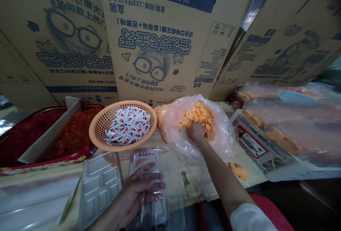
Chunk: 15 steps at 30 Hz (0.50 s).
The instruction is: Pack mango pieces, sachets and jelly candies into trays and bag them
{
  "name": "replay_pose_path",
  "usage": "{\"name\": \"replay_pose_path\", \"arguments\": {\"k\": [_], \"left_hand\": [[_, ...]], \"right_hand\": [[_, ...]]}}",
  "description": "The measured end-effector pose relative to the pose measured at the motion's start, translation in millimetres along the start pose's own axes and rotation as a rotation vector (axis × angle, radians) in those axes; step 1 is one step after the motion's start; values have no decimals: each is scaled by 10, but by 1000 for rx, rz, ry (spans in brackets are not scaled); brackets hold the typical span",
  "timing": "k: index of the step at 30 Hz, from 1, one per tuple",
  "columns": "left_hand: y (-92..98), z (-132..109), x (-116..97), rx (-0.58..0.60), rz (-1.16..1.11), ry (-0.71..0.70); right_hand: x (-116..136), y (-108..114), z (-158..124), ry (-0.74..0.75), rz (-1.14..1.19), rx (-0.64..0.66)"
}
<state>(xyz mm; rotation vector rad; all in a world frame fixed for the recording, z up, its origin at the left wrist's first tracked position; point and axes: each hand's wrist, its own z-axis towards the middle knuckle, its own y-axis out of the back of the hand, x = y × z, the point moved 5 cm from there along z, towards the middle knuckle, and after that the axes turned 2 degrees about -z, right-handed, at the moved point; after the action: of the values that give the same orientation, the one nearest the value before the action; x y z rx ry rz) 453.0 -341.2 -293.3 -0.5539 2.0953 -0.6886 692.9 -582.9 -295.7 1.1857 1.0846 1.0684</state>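
Note:
My left hand (135, 192) lies with fingers stretched and slightly apart over a clear plastic tray (160, 209) at the table's front edge. My right hand (197, 131) reaches into an open pink plastic bag (173, 124) filled with small orange pieces (198, 112), which look like candies. Its fingertips are blurred and partly buried among the pieces, so their grip does not show. Between the hands and the boxes, left of the bag, an orange perforated basket (97, 126) holds many small white-and-red sachets (130, 124).
Printed cardboard boxes (160, 46) stand along the back. At left, a red tray (80, 156) with a white divider (50, 133) holds red and orange pieces. A white compartment tray (99, 188) lies near my left hand. On the right, a crate (262, 153) carries filled plastic bags (298, 117).

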Motion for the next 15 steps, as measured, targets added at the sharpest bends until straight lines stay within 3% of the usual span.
{"name": "replay_pose_path", "arguments": {"k": [5,9,11,13,15], "left_hand": [[-22,106,8,45,-20,24],[-49,153,-8,63,-5,65],[-78,159,-19,85,12,95],[-117,156,-31,128,26,124],[-151,149,-39,170,38,147]], "right_hand": [[-37,2,26,61,148,-130],[-176,298,-228,174,292,-213],[-147,541,-487,341,446,-231],[23,829,-832,701,714,-203],[256,1022,-1164,1014,752,-82]]}}
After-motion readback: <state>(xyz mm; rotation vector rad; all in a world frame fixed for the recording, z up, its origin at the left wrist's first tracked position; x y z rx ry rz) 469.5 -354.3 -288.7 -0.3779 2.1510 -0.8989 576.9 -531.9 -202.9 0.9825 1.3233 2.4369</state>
